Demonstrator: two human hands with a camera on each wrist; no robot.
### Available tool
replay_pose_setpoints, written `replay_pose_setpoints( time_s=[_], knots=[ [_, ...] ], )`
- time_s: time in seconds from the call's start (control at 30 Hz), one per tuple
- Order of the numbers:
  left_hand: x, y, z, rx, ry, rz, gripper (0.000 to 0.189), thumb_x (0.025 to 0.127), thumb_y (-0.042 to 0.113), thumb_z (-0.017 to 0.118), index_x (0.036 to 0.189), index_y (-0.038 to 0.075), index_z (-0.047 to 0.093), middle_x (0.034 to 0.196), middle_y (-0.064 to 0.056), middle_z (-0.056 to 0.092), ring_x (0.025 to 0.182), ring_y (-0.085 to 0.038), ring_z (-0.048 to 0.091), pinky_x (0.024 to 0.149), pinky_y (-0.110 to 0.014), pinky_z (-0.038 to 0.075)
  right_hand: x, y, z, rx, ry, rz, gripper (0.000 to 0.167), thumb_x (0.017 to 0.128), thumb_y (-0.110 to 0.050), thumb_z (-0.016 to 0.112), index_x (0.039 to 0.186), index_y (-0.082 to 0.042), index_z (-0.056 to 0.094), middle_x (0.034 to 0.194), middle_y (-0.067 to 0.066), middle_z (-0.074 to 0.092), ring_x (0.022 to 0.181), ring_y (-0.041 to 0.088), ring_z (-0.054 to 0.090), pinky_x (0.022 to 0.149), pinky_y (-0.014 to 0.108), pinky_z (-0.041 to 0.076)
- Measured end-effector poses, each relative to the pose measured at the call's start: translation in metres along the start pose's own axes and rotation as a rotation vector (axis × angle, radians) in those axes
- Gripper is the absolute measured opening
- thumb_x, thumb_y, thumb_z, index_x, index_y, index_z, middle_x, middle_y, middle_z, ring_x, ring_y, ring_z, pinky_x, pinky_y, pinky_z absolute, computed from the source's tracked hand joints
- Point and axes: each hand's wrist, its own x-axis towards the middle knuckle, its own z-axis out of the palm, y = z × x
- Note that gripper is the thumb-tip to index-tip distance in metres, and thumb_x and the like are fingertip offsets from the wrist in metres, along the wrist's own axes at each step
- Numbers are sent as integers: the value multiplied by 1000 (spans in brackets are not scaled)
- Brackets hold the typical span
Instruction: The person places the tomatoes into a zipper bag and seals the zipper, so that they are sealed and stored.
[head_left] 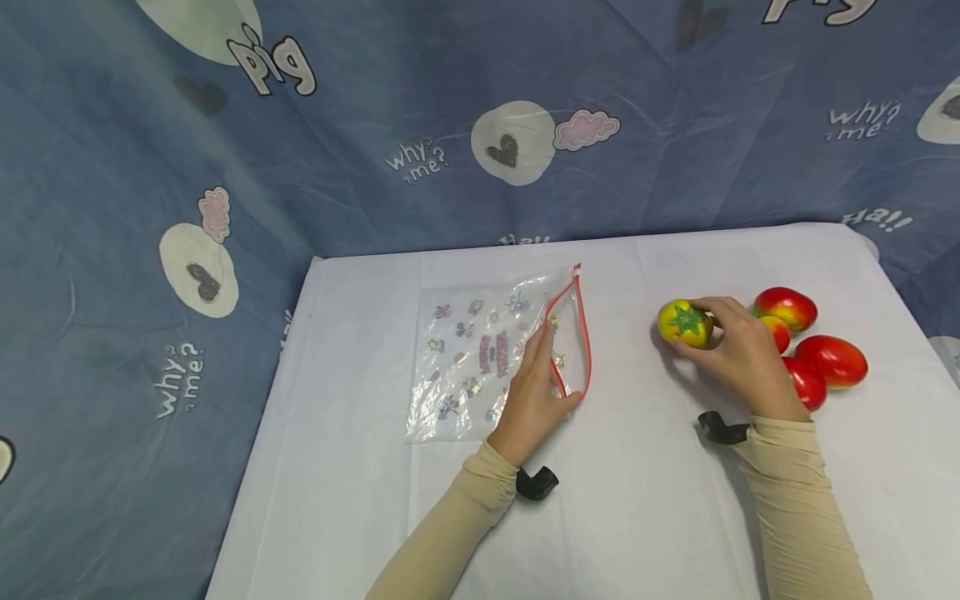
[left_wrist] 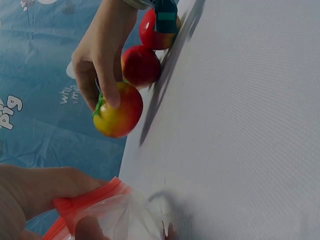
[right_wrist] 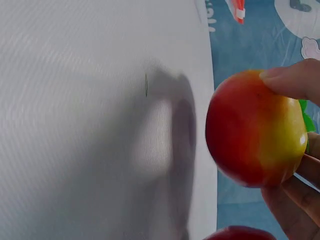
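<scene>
A clear zip bag (head_left: 465,358) with a red zip edge and small printed figures lies flat, its mouth parted toward the right. My left hand (head_left: 531,400) holds the bag by its mouth, thumb at the near corner. In the left wrist view, the red edge (left_wrist: 92,197) sits between thumb and fingers. My right hand (head_left: 742,358) grips a red-and-yellow tomato (head_left: 678,325) with a green leafy top. The right wrist view shows the tomato (right_wrist: 250,130) raised above the cloth, thumb on one side and fingers on the other.
Right of my right hand lie several red fruits, among them a long red one (head_left: 832,361) and a red-yellow one (head_left: 786,308). A white cloth (head_left: 622,508) covers the table. Behind it hangs a blue printed curtain (head_left: 420,75).
</scene>
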Motion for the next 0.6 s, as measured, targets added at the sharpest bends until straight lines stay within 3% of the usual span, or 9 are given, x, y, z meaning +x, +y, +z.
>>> replay_pose_setpoints(
  time_s=[0.03,0.13,0.2,0.27,0.37,0.5,0.6],
  knots=[
    [0,0,0,-1,3,4,112,77,10,89,166,8,20,169,-8,29,144,-31,49,118,-41,45,0,0,1,8,7,-8,63,81,-20,89,135,-4,61,133,21,63,113,39,61,94,61,56],
    [0,-1,1,2,6,11,112,77,11,89,165,8,20,169,-8,29,143,-31,50,118,-41,45,2,-1,5,55,31,-45,61,80,-17,90,133,-3,63,131,21,65,116,39,62,99,30,58],
    [-1,-2,1,3,5,13,112,77,11,89,165,8,20,169,-7,29,140,-31,53,116,-41,47,2,-2,8,99,40,-66,60,78,-14,91,131,-3,65,129,20,66,117,38,63,95,8,50],
    [-1,-2,1,5,5,15,111,77,12,89,165,8,21,169,-7,30,137,-32,56,115,-42,48,3,-3,11,145,45,-84,59,77,-12,91,130,-2,66,128,19,67,118,36,62,89,-7,36],
    [-2,-3,1,10,7,18,111,77,12,89,165,8,21,169,-7,29,134,-33,58,114,-42,49,4,-4,14,192,49,-104,59,76,-10,92,129,-3,67,127,17,68,117,27,62,89,-7,36],
    [-2,-1,0,12,4,16,112,78,12,89,166,9,20,170,-6,28,134,-33,58,115,-42,48,5,-7,16,219,50,-110,58,77,-12,92,129,-6,68,128,13,69,114,0,57,90,-5,39],
    [-2,0,-1,8,5,18,111,78,12,89,165,8,20,170,-7,28,135,-32,58,115,-41,47,6,-11,18,245,43,-115,57,77,-13,92,129,-8,68,128,12,69,112,-13,52,90,-4,41]
  ],
)
